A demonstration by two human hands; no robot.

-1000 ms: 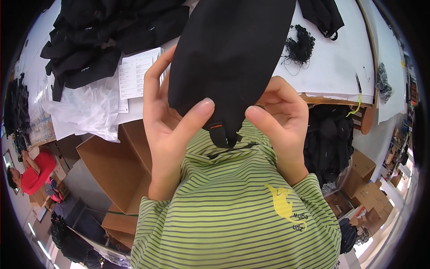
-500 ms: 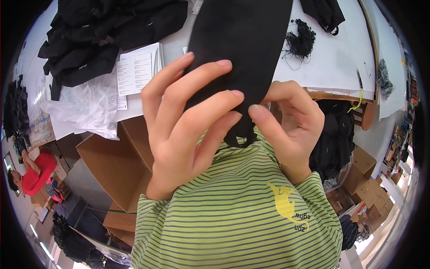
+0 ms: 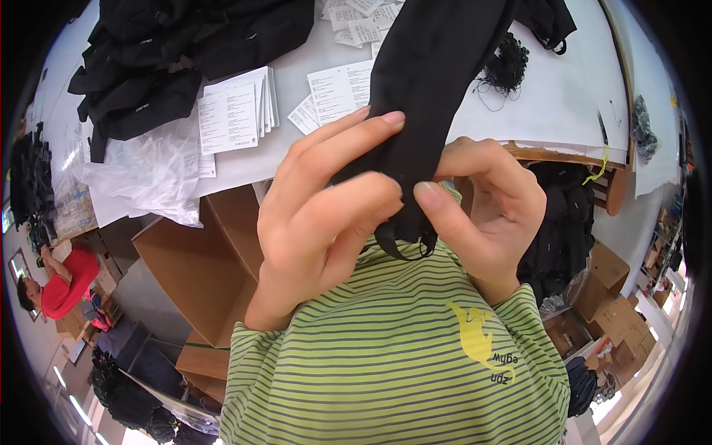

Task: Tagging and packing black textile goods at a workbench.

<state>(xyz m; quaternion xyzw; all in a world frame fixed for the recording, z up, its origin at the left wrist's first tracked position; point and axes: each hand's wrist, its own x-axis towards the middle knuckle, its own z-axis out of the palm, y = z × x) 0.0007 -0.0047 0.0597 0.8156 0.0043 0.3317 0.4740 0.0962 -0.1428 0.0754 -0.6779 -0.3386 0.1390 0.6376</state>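
Note:
A long black fabric piece (image 3: 426,89) hangs between my hands and reaches up past the top of the view, partly over the table. Its lower end narrows and carries a thin black loop (image 3: 406,256) in front of my striped shirt. My left hand (image 3: 315,222) grips the fabric's left side, its thumb and index finger pinched near the narrow end. Two more of its fingers rest higher on the cloth. On the other side, my right hand (image 3: 493,211) pinches the fabric edge between thumb and index finger, close to the left fingertips.
On the white table (image 3: 549,111) lie black fabric goods (image 3: 141,74), printed sheets (image 3: 230,119), clear plastic bags (image 3: 152,174), small labels (image 3: 363,26) and a black cord bundle (image 3: 508,63). An open cardboard box (image 3: 189,274) stands below left. A person in red (image 3: 70,282) is far left.
The black fabric has swung and narrowed, uncovering printed sheets and labels on the table. My left hand has shifted slightly right, and the loop hangs more visibly.

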